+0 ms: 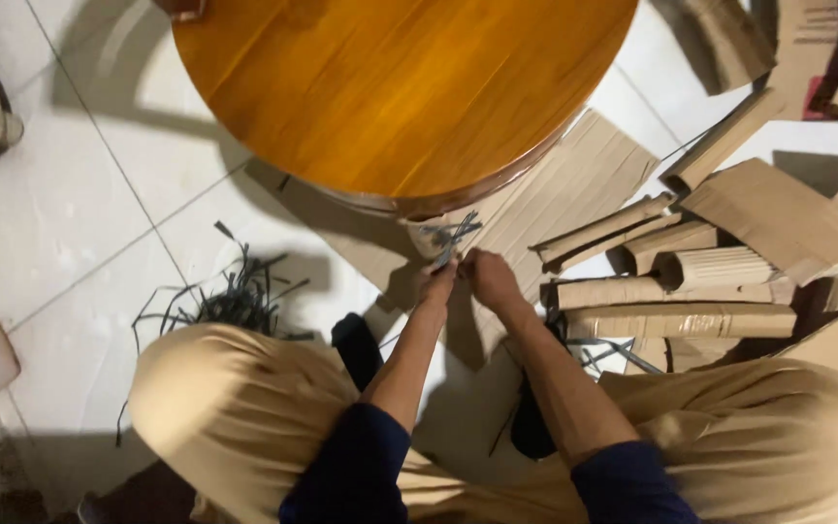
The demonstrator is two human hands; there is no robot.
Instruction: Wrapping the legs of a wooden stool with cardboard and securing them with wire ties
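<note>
Only packaging here is cardboard, all plain brown. A flat corrugated sheet [574,189] lies just past the right hand [490,278], running under the round table. Further right of that hand sits a heap of rolled and folded cardboard pieces [676,281], with bigger flattened box panels [778,213] beyond. No labels, signs or screens that I can make out.

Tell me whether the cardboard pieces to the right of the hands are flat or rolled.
Mostly rolled: several cardboard rolls lie stacked on the floor, one showing a curled open end; flatter cardboard sheets lie beside them.
</note>
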